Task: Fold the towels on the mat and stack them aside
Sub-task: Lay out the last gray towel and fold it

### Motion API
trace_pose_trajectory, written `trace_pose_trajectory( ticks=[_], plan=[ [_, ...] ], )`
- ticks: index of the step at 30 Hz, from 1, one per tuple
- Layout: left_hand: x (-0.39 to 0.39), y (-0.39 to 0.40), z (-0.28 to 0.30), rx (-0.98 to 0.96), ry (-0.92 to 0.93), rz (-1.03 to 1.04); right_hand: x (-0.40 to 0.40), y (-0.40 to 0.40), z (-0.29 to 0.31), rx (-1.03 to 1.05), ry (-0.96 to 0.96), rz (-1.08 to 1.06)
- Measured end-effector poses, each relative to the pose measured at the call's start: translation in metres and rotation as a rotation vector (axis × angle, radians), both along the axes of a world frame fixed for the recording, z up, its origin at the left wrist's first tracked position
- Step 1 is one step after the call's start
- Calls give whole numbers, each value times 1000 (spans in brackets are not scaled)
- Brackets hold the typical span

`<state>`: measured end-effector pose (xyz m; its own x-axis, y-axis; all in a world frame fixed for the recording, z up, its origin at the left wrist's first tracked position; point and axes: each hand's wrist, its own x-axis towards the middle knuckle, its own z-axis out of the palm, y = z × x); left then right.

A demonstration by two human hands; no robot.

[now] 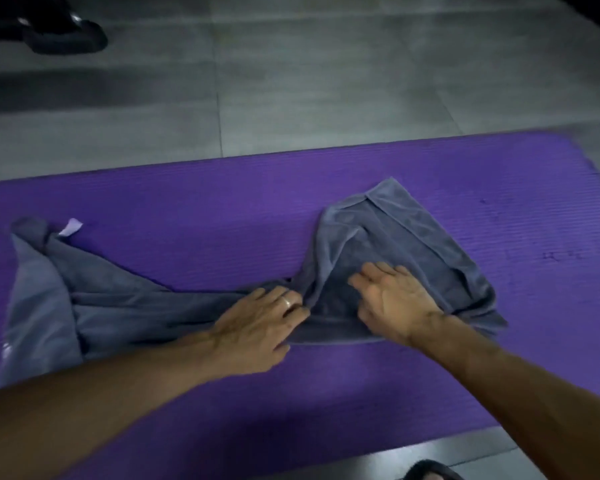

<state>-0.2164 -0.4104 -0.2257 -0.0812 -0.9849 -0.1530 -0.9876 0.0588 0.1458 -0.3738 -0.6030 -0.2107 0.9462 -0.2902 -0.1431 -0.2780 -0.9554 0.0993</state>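
A grey towel (pixel 409 237) lies rumpled across the purple mat (pixel 222 209). Its right part is partly folded over itself; its left part (pixel 49 292) spreads in loose folds toward the mat's left end. My left hand (pixel 257 323), with a ring on one finger, lies on the towel's middle with its fingertips curled into a fold of cloth. My right hand (pixel 392 299) rests flat on the folded right part, fingers spread and pointing left.
A small white label (pixel 70 226) sticks out at the towel's far left corner. Grey tiled floor (pixel 326 81) surrounds the mat. A dark shoe (pixel 63 32) stands at the far left, and another dark shoe tip (pixel 430 471) shows at the bottom edge.
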Motion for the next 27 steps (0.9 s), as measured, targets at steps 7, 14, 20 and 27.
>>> trace_pose_trajectory(
  ticks=[7, 14, 20, 27],
  plan=[
    [69, 138, -2, 383, -120, 213, 109, 95, -5, 174, 234, 423],
    [96, 207, -20, 211, -63, 264, 140, 76, -14, 434, 108, 95],
    [159, 223, -5, 296, -138, 287, 172, 69, 0, -66, 128, -11],
    [211, 209, -19, 333, -213, 321, 166, 218, -11, 328, 403, 348]
  ],
)
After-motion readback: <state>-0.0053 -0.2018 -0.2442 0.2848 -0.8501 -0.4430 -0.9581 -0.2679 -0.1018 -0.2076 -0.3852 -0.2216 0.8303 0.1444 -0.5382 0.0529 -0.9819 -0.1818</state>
